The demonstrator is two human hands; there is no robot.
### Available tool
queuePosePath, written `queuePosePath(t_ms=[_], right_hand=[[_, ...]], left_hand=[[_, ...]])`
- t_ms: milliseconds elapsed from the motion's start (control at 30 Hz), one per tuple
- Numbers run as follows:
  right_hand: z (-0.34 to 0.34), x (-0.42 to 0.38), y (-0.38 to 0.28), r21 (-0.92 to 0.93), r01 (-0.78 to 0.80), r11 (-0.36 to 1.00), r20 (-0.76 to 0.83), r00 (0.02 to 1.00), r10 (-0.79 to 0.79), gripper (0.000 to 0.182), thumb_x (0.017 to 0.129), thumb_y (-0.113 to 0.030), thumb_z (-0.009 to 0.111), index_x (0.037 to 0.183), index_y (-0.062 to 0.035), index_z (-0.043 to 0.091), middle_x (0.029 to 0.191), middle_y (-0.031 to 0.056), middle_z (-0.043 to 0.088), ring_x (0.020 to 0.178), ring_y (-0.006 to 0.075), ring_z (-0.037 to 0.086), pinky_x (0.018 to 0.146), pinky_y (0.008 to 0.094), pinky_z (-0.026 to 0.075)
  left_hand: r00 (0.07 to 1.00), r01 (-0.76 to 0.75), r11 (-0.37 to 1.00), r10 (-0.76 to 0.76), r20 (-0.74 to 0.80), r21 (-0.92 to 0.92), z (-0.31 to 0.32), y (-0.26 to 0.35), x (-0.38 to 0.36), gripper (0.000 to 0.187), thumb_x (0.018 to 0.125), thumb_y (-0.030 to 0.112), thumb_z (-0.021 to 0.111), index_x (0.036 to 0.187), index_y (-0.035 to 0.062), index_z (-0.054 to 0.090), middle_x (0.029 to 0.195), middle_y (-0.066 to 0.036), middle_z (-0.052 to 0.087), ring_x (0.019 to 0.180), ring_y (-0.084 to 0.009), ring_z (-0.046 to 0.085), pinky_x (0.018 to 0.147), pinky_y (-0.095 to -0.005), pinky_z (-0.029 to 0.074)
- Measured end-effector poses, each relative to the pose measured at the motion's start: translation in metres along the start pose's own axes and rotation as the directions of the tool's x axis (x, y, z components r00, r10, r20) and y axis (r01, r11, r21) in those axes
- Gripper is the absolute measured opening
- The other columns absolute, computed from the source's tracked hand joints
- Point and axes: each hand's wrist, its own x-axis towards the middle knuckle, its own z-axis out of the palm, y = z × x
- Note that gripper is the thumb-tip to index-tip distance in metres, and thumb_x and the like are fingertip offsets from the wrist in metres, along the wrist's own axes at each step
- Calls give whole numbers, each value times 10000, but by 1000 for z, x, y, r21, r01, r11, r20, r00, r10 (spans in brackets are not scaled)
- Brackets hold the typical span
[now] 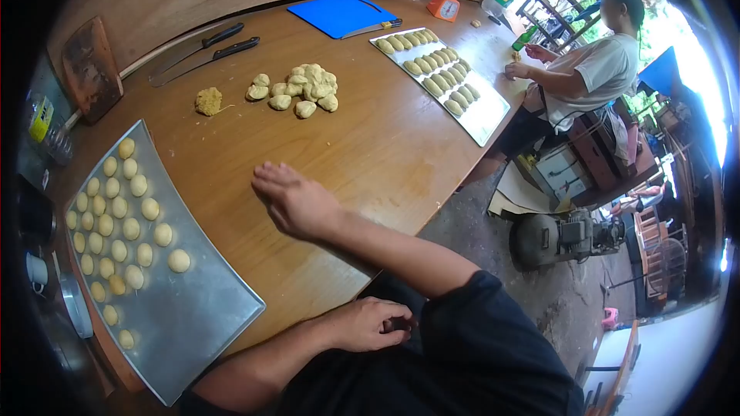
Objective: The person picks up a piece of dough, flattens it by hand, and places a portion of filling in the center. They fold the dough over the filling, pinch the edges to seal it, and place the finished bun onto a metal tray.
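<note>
My right hand [297, 202] is palm down over the wooden table, fingers stretched out and close together; whatever may lie beneath the palm is hidden. My left hand [371, 325] rests near my lap by the table's front edge, its fingers loosely curled, with nothing visible in them. Beyond my right hand sits a pile of cut dough pieces [312, 83], with a few smaller pieces beside it. A crumbly yellow lump [208, 101] lies left of the pile. At the left, a metal tray [204, 316] bears many round dough balls [119, 207].
Two knives [223, 42], a blue cutting board [339, 15] and an orange scale [447, 4] lie toward the back wall. Another tray [487, 119] holds rows of oval dough pieces. A co-worker [597, 69] stands at the far table end. A compressor [555, 239] is on the floor.
</note>
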Motion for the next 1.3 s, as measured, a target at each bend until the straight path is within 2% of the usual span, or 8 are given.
queuePosePath(t_ms=[67, 233, 300, 467, 567, 833, 967, 1300], right_hand=[[-6, -19, -4, 87, 76, 993, -17, 997, -75, 471, 964, -139, 658, 1409, 10, 622, 1576, 231, 551, 1514, 396, 487, 1281, 504, 386], [-29, 11, 11, -60, -84, 995, -119, 990, 76, 356, 950, -122, 605, 1270, 23, 658, 1491, 243, 591, 1473, 417, 510, 1257, 497, 417], [-17, 33, 9, 63, -109, 992, -93, 989, 115, 352, 945, -128, 614, 1257, 30, 654, 1482, 243, 592, 1475, 421, 500, 1250, 493, 425], [-10, -16, -3, 61, 108, 992, -121, 988, -100, 348, 981, -143, 601, 1286, 20, 642, 1418, 230, 656, 1297, 414, 658, 1204, 495, 494], [-22, -2, 15, -1, -110, 994, -130, 986, 108, 358, 978, -144, 604, 1298, 14, 638, 1437, 238, 639, 1327, 428, 632, 1213, 493, 483], [-18, -10, -15, 113, 24, 993, -52, 998, -19, 294, 1040, -115, 561, 1292, 15, 641, 1469, 248, 615, 1374, 432, 600, 1225, 502, 464], [-33, 15, 10, 29, -147, 989, -55, 987, 149, 316, 970, -118, 599, 1250, 27, 626, 1483, 256, 593, 1439, 433, 539, 1227, 491, 457], [-26, 3, 8, 58, 48, 997, 11, 999, -49, 374, 992, -129, 590, 1328, 32, 629, 1513, 237, 599, 1481, 411, 513, 1241, 474, 454]], left_hand=[[999, 49, 998, -50, -14, -41, 1, -2, -2, 323, 1051, 259, 723, 1291, 43, 731, 1139, -101, 804, 891, -196, 765, 834, -340, 629], [998, 57, 995, -56, 9, -85, 3, 1, 3, 319, 1047, 251, 722, 1289, 43, 730, 1136, -114, 795, 892, -197, 767, 837, -357, 631], [998, -37, 999, 38, -59, 9, 7, -2, 3, 320, 1053, 266, 716, 1293, 55, 731, 1146, -117, 794, 893, -210, 770, 847, -362, 631], [999, 40, 998, -40, -3, -54, 3, 4, 1, 316, 1049, 253, 713, 1297, 57, 725, 1147, -125, 789, 927, -231, 774, 860, -373, 632], [999, 44, 997, -45, -25, -57, 0, 2, 1, 313, 1046, 246, 713, 1292, 52, 725, 1136, -128, 788, 951, -235, 773, 865, -378, 632], [1000, 4, 999, -5, -29, -43, 2, 0, 0, 307, 1065, 256, 686, 1286, 47, 725, 1165, -139, 784, 977, -255, 772, 878, -388, 631], [999, 32, 998, -33, -18, -51, 3, 0, 0, 305, 1066, 251, 682, 1290, 48, 721, 1152, -147, 780, 981, -273, 773, 871, -399, 633], [997, 83, 995, -83, 6, -52, -1, 6, 0, 301, 1063, 258, 691, 1279, 51, 720, 1162, -153, 779, 1024, -309, 767, 905, -420, 635]])
